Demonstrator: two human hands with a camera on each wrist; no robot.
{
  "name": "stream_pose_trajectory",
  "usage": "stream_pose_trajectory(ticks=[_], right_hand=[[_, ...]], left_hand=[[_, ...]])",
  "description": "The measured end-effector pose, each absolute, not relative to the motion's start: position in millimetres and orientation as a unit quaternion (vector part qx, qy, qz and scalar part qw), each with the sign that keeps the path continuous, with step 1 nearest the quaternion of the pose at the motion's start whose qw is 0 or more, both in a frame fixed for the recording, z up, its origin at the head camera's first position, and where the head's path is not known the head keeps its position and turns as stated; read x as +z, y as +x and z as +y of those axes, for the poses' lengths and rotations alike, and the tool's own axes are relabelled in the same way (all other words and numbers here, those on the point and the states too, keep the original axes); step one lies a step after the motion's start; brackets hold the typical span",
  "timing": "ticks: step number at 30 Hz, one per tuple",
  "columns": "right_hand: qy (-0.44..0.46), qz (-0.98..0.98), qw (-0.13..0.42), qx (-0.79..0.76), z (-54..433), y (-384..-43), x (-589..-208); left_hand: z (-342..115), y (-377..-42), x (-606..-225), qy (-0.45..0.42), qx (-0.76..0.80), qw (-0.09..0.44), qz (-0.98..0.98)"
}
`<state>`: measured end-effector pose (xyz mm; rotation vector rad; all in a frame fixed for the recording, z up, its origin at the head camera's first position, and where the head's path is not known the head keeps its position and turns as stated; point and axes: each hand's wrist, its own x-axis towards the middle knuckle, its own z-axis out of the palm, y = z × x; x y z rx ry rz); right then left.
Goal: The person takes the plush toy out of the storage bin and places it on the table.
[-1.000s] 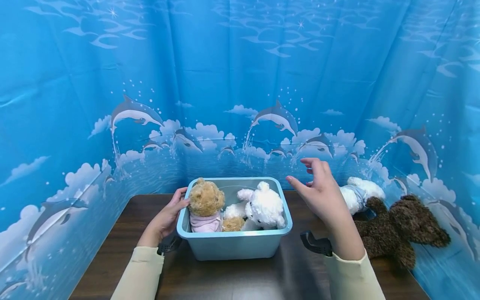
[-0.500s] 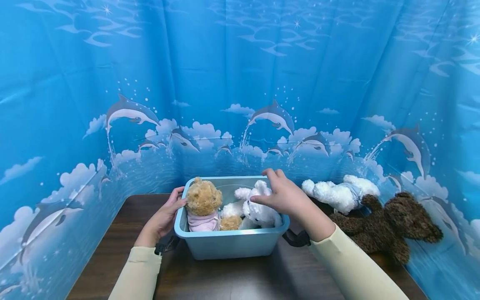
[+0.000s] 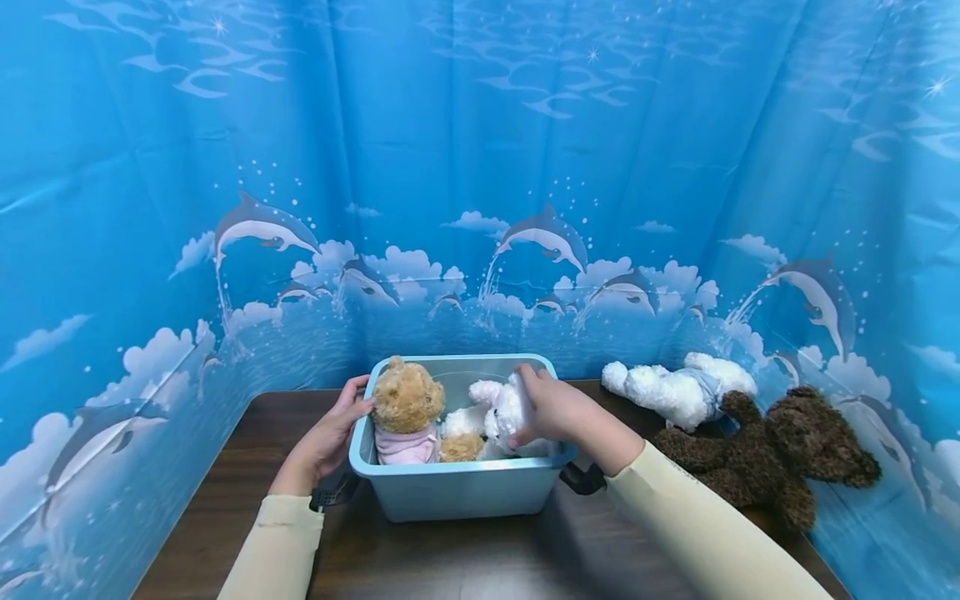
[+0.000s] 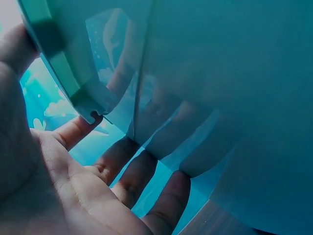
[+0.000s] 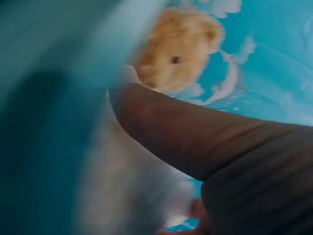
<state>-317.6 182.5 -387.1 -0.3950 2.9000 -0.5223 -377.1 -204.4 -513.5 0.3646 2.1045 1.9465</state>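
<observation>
Grips the light-blue bin [image 3: 465,493] with a partly curled left hand [image 3: 328,435]; clasps a white bear [image 3: 508,408] inside it, using a right hand [image 3: 553,408] curved around the head. Looks partway done: tan bear [image 3: 407,397] also inside; brown bear [image 3: 768,458] and second white toy [image 3: 675,395] outside on the tabletop [image 3: 450,571].

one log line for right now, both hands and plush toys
left hand: grips bin at left end | right hand: around white plush in bin | brown plush: lying on table

White plush [image 3: 507,408] inside blue bin [image 3: 461,497] — right hand [image 3: 557,408] grips plush, left hand [image 3: 330,435] rim [image 3: 461,469].
</observation>
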Motion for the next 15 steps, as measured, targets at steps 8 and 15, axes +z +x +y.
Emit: stream_pose_trajectory(ticks=[8, 15], right_hand=[[-0.162, 0.966, 0.112, -0.166, 190.3, -323.0, -391.4], [-0.162, 0.962, 0.132, -0.175, 190.6, -325.4, -390.8]], left_hand=[[-203.3, -379.8, -512.9, 0.131, 0.670, 0.123, 0.721], [-203.4, -377.3, -512.8, 0.124, 0.673, 0.126, 0.718]])
